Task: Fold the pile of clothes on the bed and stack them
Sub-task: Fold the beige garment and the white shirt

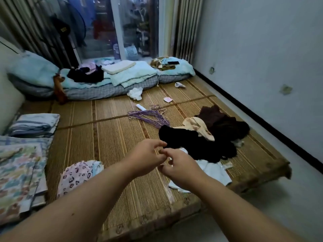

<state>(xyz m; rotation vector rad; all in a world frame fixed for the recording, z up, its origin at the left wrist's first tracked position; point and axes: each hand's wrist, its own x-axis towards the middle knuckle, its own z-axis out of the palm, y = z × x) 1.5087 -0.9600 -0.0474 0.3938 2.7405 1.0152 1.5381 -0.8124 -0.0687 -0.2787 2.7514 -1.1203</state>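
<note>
The pile of clothes [197, 144] stretches diagonally across the bamboo mat's [108, 130] right half. The left hand [146, 155] and right hand [181, 169] touch, fingers curled, grip unclear.

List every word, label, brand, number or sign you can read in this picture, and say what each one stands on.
No text here can be read.
Yellow label on the standing fan: too blurred to read.
Pink card on the mat: too small to tell whether it bears print.
White tube by the hangers: no legible marking.
</note>
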